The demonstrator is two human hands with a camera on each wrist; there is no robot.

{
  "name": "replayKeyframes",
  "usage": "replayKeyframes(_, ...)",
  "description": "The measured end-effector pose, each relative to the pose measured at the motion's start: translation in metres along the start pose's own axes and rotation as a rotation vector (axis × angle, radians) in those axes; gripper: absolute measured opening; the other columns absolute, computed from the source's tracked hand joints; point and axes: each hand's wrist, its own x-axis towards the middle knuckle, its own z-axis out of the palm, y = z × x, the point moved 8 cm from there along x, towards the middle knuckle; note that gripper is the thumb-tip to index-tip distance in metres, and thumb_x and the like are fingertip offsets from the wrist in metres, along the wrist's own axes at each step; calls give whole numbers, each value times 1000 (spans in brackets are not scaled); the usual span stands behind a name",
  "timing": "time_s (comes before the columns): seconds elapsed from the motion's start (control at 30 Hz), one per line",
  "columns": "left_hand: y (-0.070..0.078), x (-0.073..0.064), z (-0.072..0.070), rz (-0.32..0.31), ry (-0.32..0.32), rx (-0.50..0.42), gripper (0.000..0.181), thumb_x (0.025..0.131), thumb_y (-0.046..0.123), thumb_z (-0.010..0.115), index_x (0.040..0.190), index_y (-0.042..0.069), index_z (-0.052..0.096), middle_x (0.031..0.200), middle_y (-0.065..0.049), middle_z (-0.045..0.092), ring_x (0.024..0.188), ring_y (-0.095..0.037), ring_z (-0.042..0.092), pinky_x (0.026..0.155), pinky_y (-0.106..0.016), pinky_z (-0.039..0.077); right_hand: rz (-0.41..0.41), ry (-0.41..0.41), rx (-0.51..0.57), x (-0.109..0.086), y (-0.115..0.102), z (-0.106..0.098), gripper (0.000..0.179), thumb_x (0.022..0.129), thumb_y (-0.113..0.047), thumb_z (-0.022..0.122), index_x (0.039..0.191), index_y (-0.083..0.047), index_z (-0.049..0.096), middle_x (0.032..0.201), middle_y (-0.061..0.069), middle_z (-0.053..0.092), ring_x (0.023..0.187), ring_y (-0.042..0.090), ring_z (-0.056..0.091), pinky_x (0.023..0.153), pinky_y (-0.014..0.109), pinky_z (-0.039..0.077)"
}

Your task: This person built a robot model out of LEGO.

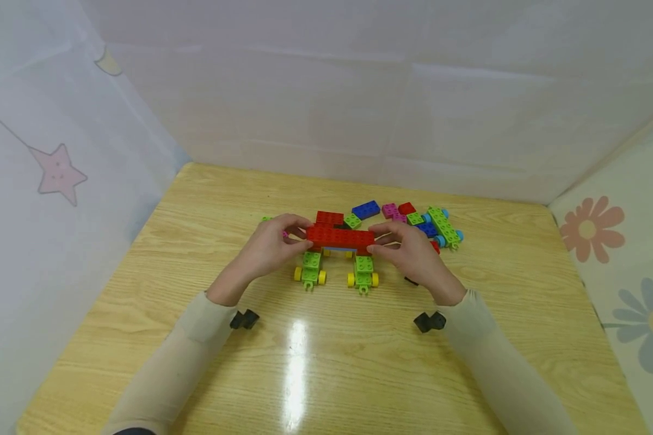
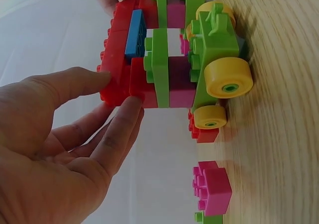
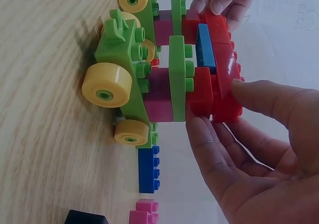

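Observation:
My left hand (image 1: 269, 246) pinches the left end of a row of red toy bricks (image 1: 340, 237), thumb on one side and fingers on the other. The right end is held likewise by my right hand (image 1: 413, 254). This row bridges two stacks of red, green and purple bricks, with a blue brick (image 2: 134, 34) under its middle. Each stack stands on a green wheeled base, the left base (image 1: 311, 266) and the right base (image 1: 363, 269), both with yellow wheels. In the right wrist view a yellow wheel (image 3: 107, 84) rests at the wooden tabletop.
Behind the build lie a loose red brick (image 1: 329, 217), a blue brick (image 1: 366, 209) and a small green brick (image 1: 352, 221). Further right are pink bricks (image 1: 390, 210) and a green wheeled base (image 1: 443, 225) with blue wheels. A pink brick (image 2: 218, 190) lies near my left hand.

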Motion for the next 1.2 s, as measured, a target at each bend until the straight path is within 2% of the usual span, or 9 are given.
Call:
replayKeyframes(0.43, -5, 4, 1, 75, -86, -3, 36, 104, 13, 81, 137, 9, 69, 136, -12, 75, 120, -30, 76, 105, -51, 64, -17, -30, -15, 2, -1, 0, 41, 108, -22, 77, 148, -14, 70, 146, 7, 73, 126, 30, 74, 110, 55, 63)
replayKeyframes(0.67, -6, 4, 0, 62, -82, -17, 35, 103, 10, 81, 136, 8, 68, 134, -14, 75, 119, -32, 76, 105, -51, 64, -9, -43, -4, 3, 1, 1, 42, 107, -23, 78, 148, -17, 69, 145, 6, 74, 126, 29, 74, 104, 53, 65)
replayKeyframes(0.87, -8, 4, 3, 38, -94, -30, 41, 99, 5, 84, 137, 8, 67, 136, -14, 74, 122, -34, 76, 106, -51, 64, -16, -55, 8, 5, 3, 4, 43, 106, -19, 79, 147, -13, 69, 141, 11, 74, 127, 32, 74, 107, 54, 65)
replayKeyframes(1.2, -6, 4, 5, 66, -81, 50, 41, 100, 6, 83, 137, 10, 66, 129, -11, 75, 115, -28, 77, 103, -47, 65, -42, -53, 15, 6, 3, 5, 42, 105, -17, 79, 145, -8, 69, 137, 15, 74, 125, 33, 73, 110, 55, 63)
